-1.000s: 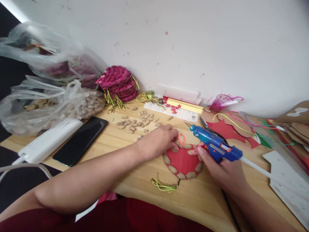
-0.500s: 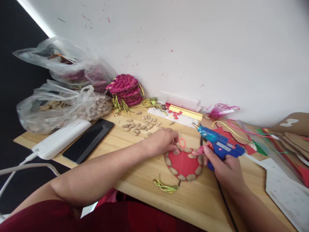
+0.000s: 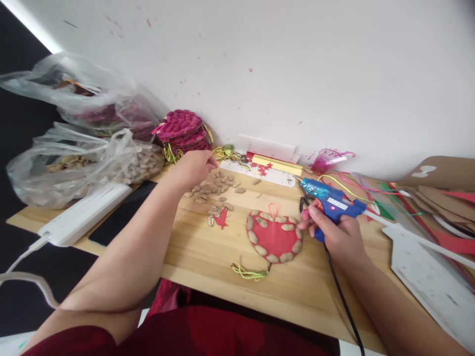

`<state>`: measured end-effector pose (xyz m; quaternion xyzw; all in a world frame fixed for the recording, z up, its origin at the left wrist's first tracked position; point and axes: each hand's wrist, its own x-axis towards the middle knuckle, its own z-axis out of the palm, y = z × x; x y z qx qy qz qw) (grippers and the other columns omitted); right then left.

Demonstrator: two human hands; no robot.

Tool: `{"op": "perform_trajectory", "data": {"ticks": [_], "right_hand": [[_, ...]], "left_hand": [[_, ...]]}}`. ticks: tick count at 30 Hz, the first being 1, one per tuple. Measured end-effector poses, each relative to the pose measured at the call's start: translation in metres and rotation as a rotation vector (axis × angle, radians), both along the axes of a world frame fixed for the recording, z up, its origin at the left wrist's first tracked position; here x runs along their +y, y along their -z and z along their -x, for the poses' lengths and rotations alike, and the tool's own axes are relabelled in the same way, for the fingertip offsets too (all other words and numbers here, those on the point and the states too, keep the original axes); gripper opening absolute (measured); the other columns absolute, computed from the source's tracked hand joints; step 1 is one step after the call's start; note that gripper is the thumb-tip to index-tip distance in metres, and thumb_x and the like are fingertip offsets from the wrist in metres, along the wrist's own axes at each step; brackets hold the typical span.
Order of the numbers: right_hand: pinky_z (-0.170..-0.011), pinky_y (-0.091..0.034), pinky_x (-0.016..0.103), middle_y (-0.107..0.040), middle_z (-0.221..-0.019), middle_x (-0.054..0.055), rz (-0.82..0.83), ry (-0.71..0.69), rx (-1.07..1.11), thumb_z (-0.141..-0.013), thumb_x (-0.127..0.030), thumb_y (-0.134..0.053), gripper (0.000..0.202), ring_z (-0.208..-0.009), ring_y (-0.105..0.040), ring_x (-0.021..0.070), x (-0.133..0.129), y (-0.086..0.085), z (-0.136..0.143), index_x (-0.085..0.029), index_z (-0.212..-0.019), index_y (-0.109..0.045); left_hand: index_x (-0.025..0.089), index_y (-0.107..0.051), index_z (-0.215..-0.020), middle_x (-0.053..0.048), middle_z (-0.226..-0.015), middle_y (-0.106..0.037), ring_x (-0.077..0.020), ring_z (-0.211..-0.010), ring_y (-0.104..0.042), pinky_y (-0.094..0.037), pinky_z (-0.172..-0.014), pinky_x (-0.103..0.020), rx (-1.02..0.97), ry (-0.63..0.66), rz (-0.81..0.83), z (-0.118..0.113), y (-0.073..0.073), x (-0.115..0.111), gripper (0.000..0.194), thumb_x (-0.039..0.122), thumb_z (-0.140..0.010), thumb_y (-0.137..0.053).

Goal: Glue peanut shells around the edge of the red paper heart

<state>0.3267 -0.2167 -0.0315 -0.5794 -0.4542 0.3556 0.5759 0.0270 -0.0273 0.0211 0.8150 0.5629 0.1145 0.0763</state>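
Note:
My right hand (image 3: 336,230) is closed around the handle of a blue hot glue gun (image 3: 332,205), its nozzle pointing up and left. Below the gun lies a rounded red piece (image 3: 274,240), edged with peanuts in their shells, with two more on its face. It has a pink loop (image 3: 273,210) at the top and a yellow-green tassel (image 3: 249,271) at the bottom. Over a scatter of loose peanuts (image 3: 213,187) hangs my left hand (image 3: 196,167), fingers bent together. Its fingertips are mostly hidden, so I cannot see what they hold.
Plastic bags (image 3: 85,158), one holding peanuts, a white power strip (image 3: 83,212) and a black phone (image 3: 107,225) are at left. Behind stand stacked magenta discs (image 3: 183,131) and a paper sheet (image 3: 278,177) with red stars. Cardboard pieces (image 3: 441,195) lie right; a black cord (image 3: 343,291) trails forward.
My left hand has left the red piece and moved left and back to the loose peanuts. A peanut now shows inside the piece's upper left edge. My right hand keeps the glue gun.

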Motion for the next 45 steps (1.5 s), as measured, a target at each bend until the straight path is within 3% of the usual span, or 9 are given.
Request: {"op": "perform_trajectory", "data": {"ticks": [5, 11, 16, 23, 26, 29, 32, 37, 45], "right_hand": [[-0.045, -0.047, 0.024, -0.071, -0.072, 0.003, 0.009, 0.022, 0.001, -0.081, -0.051, -0.083, 0.035, -0.056, -0.069, 0.0161, 0.001, -0.001, -0.002, -0.019, -0.08, -0.067], [-0.046, -0.045, 0.023, -0.071, -0.073, 0.002, 0.027, 0.023, 0.005, -0.083, -0.049, -0.08, 0.032, -0.058, -0.068, 0.0152, 0.005, 0.004, -0.007, -0.02, -0.082, -0.067], [-0.046, -0.046, 0.023, -0.071, -0.072, 0.001, 0.033, 0.014, 0.003, -0.084, -0.043, -0.078, 0.026, -0.061, -0.068, 0.0155, 0.004, 0.003, -0.006, -0.02, -0.086, -0.066], [-0.048, -0.052, 0.023, -0.072, -0.074, 0.002, 0.063, -0.01, -0.067, -0.087, -0.042, -0.074, 0.024, -0.068, -0.069, 0.0176, 0.002, 0.003, -0.006, -0.02, -0.089, -0.064], [-0.05, -0.053, 0.023, -0.072, -0.076, 0.002, 0.077, 0.002, -0.107, -0.088, -0.041, -0.074, 0.023, -0.071, -0.071, 0.0187, 0.001, 0.0, -0.005, -0.02, -0.09, -0.065], [-0.049, -0.053, 0.024, -0.073, -0.075, 0.003, 0.062, 0.01, -0.173, -0.089, -0.041, -0.074, 0.022, -0.069, -0.072, 0.0197, -0.001, -0.003, -0.005, -0.02, -0.087, -0.067], [-0.05, -0.056, 0.026, -0.075, -0.077, 0.005, 0.056, 0.029, -0.183, -0.089, -0.042, -0.074, 0.022, -0.068, -0.072, 0.0202, 0.0, -0.003, -0.005, -0.021, -0.087, -0.069], [-0.052, -0.059, 0.026, -0.076, -0.082, 0.006, 0.065, 0.039, -0.184, -0.088, -0.046, -0.076, 0.025, -0.073, -0.074, 0.0218, 0.0, 0.001, -0.005, -0.021, -0.089, -0.071], [-0.05, -0.06, 0.025, -0.077, -0.08, 0.007, 0.088, 0.067, -0.211, -0.085, -0.045, -0.078, 0.026, -0.068, -0.073, 0.0211, -0.003, -0.001, -0.002, -0.02, -0.089, -0.072]], "left_hand": [[0.018, -0.075, -0.105, -0.009, -0.106, -0.078, -0.026, -0.097, -0.07, -0.047, -0.083, -0.03, 0.214, 0.033, 0.036, -0.015, -0.003, -0.01, 0.03, 0.027, -0.091, -0.05], [0.017, -0.073, -0.091, -0.004, -0.083, -0.072, -0.019, -0.073, -0.059, -0.039, -0.07, -0.027, 0.286, 0.047, 0.102, -0.01, -0.003, -0.002, 0.034, 0.042, -0.097, -0.05], [0.019, -0.069, -0.123, -0.003, -0.103, -0.075, -0.0181, -0.077, -0.06, -0.038, -0.075, -0.026, 0.249, 0.015, 0.056, -0.005, -0.001, 0.0, 0.038, 0.032, -0.088, -0.06], [0.015, -0.077, -0.091, -0.001, -0.065, -0.06, -0.0176, -0.072, -0.056, -0.038, -0.076, -0.027, 0.422, -0.088, 0.021, -0.003, -0.002, 0.004, 0.057, 0.064, -0.094, -0.048], [0.013, -0.077, -0.093, -0.002, -0.067, -0.062, -0.0161, -0.075, -0.057, -0.039, -0.079, -0.027, 0.36, -0.067, 0.02, -0.001, -0.005, 0.0, 0.05, 0.054, -0.098, -0.049], [0.018, -0.078, -0.107, -0.006, -0.095, -0.077, -0.0229, -0.087, -0.064, -0.044, -0.079, -0.031, 0.31, -0.03, 0.007, 0.0, -0.007, -0.003, 0.03, 0.03, -0.092, -0.055], [0.023, -0.079, -0.109, -0.007, -0.104, -0.079, -0.0273, -0.094, -0.069, -0.047, -0.078, -0.033, 0.289, -0.067, -0.001, 0.0, -0.006, -0.001, 0.032, 0.033, -0.09, -0.055], [0.021, -0.077, -0.081, -0.009, -0.08, -0.076, -0.03, -0.081, -0.07, -0.046, -0.07, -0.034, 0.326, -0.065, 0.008, -0.001, -0.006, 0.0, 0.045, 0.054, -0.092, -0.05], [0.022, -0.079, -0.09, -0.011, -0.098, -0.08, -0.0285, -0.094, -0.073, -0.049, -0.077, -0.032, 0.322, -0.099, 0.025, -0.005, -0.008, -0.003, 0.033, 0.033, -0.091, -0.048]]}}
